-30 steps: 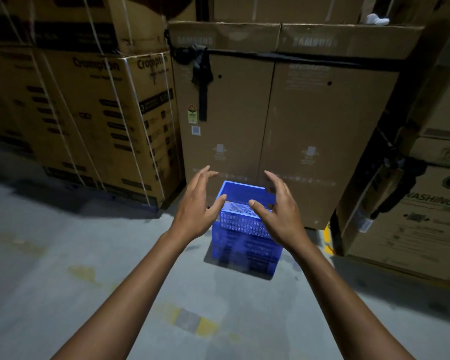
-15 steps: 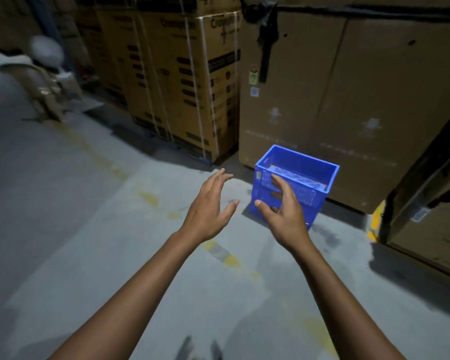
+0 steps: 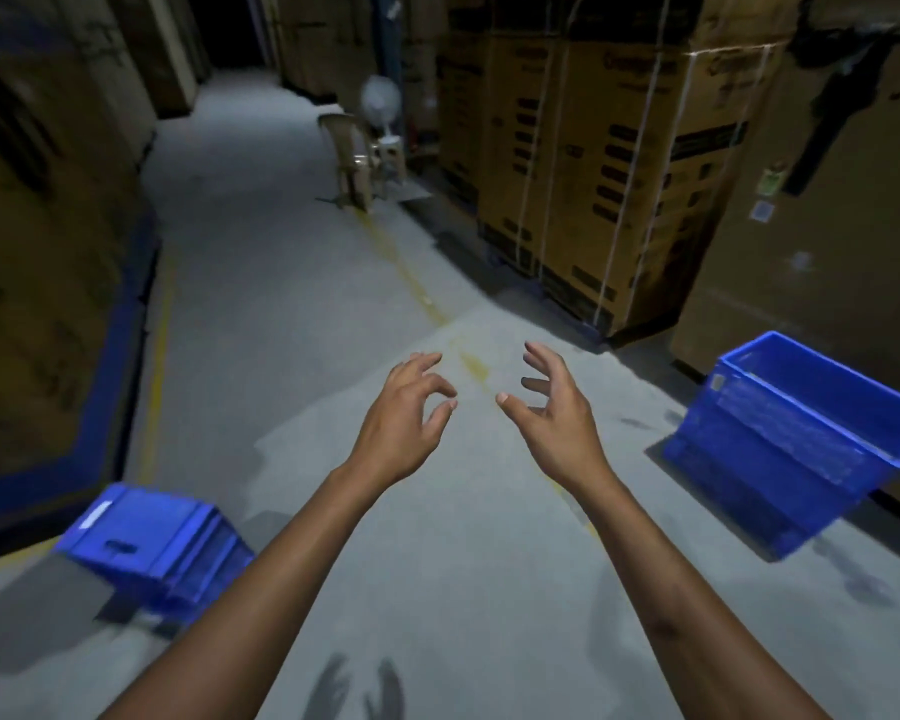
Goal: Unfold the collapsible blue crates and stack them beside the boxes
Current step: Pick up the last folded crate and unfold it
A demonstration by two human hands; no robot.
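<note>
An unfolded blue crate (image 3: 796, 444) stands open-topped on the floor at the right, against the tall cardboard boxes (image 3: 822, 210). A stack of folded blue crates (image 3: 152, 548) lies flat on the floor at the lower left. My left hand (image 3: 406, 423) and my right hand (image 3: 552, 413) hover side by side over bare floor in the middle, fingers spread and curled, holding nothing. Both hands are well apart from either crate.
Strapped cardboard boxes (image 3: 609, 163) line the right side of the aisle. More boxes on a blue-edged base (image 3: 37, 262) stand at the left. A plastic chair (image 3: 354, 163) and a fan (image 3: 383, 103) stand far down the grey concrete aisle (image 3: 281, 283).
The view has swung left, so the unfolded crate has shifted to the right edge. My hands have come away from it and stay empty. The folded stack has come into view.
</note>
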